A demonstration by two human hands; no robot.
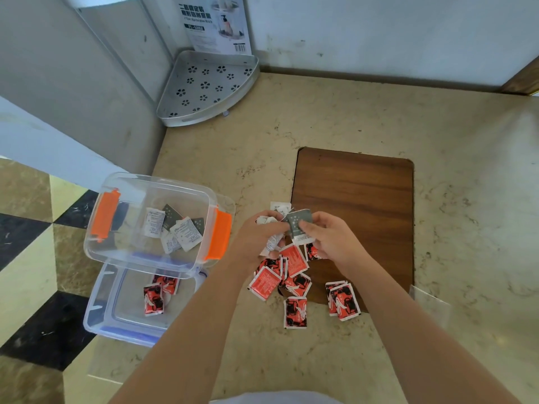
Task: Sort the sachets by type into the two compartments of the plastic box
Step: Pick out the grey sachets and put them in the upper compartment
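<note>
A clear plastic box (151, 186) with orange latches sits at the left and holds several grey-and-white sachets (175, 228). Below it a second clear tray (96, 310) with a blue rim holds red sachets (153, 298). Several red sachets (291, 284) lie loose on the floor under my hands. My left hand (259, 234) is closed on a bunch of white sachets. My right hand (326, 237) pinches a grey-and-white sachet (299, 224) by its edge, touching the bunch in the left hand.
A brown wooden board (358, 205) lies on the marble floor to the right of the pile. A white perforated corner shelf (204, 86) and a printed card stand against the wall at the back. A clear sheet (428, 301) lies at right.
</note>
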